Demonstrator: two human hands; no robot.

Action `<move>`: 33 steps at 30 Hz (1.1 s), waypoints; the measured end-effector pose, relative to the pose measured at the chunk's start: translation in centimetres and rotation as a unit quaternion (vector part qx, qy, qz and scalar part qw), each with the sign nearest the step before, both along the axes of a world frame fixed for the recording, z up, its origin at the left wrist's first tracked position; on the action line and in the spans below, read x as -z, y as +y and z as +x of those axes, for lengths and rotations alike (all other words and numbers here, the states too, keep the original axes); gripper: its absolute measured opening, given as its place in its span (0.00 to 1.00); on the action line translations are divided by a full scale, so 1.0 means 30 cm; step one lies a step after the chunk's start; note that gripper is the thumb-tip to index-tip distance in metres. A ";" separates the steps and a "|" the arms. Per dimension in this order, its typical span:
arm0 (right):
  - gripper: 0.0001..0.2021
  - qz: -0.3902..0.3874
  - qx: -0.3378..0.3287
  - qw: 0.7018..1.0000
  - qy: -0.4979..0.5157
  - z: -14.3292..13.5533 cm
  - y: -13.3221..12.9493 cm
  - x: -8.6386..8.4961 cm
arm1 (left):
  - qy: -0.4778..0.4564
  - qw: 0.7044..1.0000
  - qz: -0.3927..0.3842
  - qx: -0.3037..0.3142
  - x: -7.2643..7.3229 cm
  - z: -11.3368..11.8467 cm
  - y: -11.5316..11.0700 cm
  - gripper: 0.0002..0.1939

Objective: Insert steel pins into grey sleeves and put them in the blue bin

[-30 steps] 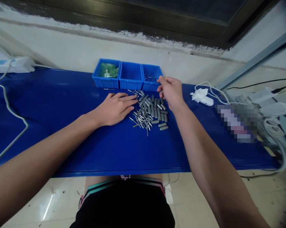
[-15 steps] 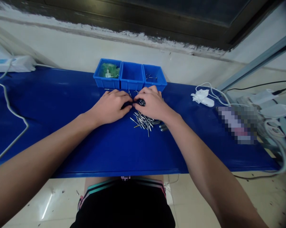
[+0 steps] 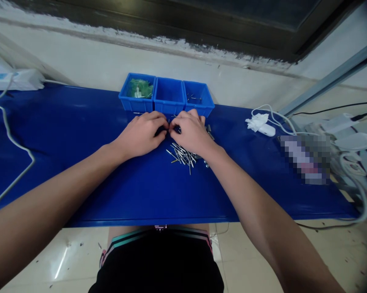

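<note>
Silver pins (image 3: 185, 154) lie in a messy heap on the blue table (image 3: 125, 191), just in front of the person's two hands, and some of them cross over each other. The left hand (image 3: 145, 132) and the right hand (image 3: 191, 132) have come in close, with their fingertips almost meeting at the far edge of the heap. On the left hand, the thumb and pointing finger curl with a narrow gap between them. On the right hand, the fingers are bent, and the thumb is near the pointing finger. I can't tell if either hand is pinching something, because the fingers hide the spot. Some grey metal bits (image 3: 210, 131) peek out beside the right hand, which covers part of the heap. Behind the hands are three blue bins in a row: one with a green bag (image 3: 142, 87) inside, a middle bin (image 3: 169, 106), and an end bin (image 3: 198, 109) with a few thin pins in it. To me, the step in hand looks like picking through the small pieces. The next move seems to need a light, careful pinch, since tangled pins could drag their neighbours along.
</note>
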State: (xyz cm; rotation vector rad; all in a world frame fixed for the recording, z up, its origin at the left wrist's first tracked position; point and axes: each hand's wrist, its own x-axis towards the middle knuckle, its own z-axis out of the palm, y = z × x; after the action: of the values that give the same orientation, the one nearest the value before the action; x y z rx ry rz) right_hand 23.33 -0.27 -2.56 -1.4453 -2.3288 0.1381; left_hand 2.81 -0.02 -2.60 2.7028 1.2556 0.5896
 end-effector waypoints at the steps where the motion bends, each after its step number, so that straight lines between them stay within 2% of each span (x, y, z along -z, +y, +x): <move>1: 0.09 0.003 0.005 1.000 0.002 0.000 0.000 0.000 | 0.000 1.000 0.001 -0.006 0.001 0.000 -0.002 0.18; 5: 0.17 0.000 0.011 1.000 0.001 0.000 0.001 0.004 | 0.026 0.999 -0.007 -0.038 0.009 -0.003 -0.008 0.28; 8: 0.17 -0.012 -0.001 1.000 -0.015 -0.002 0.000 0.006 | 0.035 0.998 -0.013 -0.043 0.010 -0.005 -0.010 0.32; 24: 0.08 -0.033 -0.008 0.999 -0.001 -0.004 -0.015 -0.010 | 0.020 1.000 0.004 -0.006 -0.008 -0.006 -0.008 0.23; 33: 0.12 -0.036 -0.042 0.996 -0.062 0.007 -0.009 0.005 | 0.002 1.000 0.002 -0.004 -0.016 -0.012 -0.004 0.26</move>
State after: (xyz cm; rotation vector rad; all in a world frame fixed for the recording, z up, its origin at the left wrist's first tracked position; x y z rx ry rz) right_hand 23.54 -0.55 -2.72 -1.4267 -2.5113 0.1623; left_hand 2.45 -0.15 -2.10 2.7047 1.2685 0.5867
